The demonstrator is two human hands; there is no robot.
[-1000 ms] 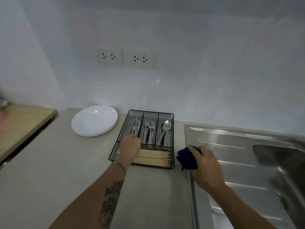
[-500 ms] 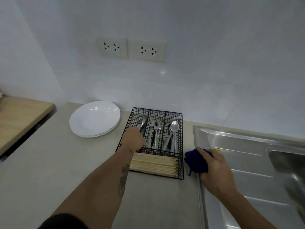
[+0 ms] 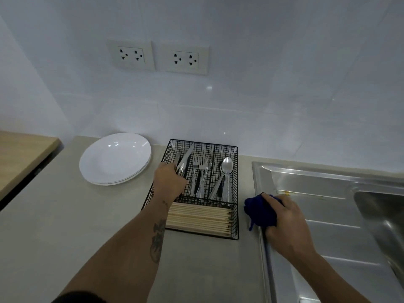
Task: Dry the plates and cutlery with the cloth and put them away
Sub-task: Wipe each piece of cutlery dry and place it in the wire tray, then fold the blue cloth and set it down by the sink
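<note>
Left hand (image 3: 169,182) on knives (image 3: 184,160) — tray (image 3: 235,215).

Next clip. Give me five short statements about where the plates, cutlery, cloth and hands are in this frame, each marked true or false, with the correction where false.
1. The left hand reaches into the wire basket at the knives. True.
2. The right hand holds a white cloth. False: the cloth is dark blue.
3. The plates are stacked on the counter, left of the basket. True.
4. The spoons lie in the basket's left compartment. False: they lie in the right one, with the forks in the middle.
5. The chopsticks lie in the sink. False: they lie in the basket's near compartment; the sink is to its right.
</note>
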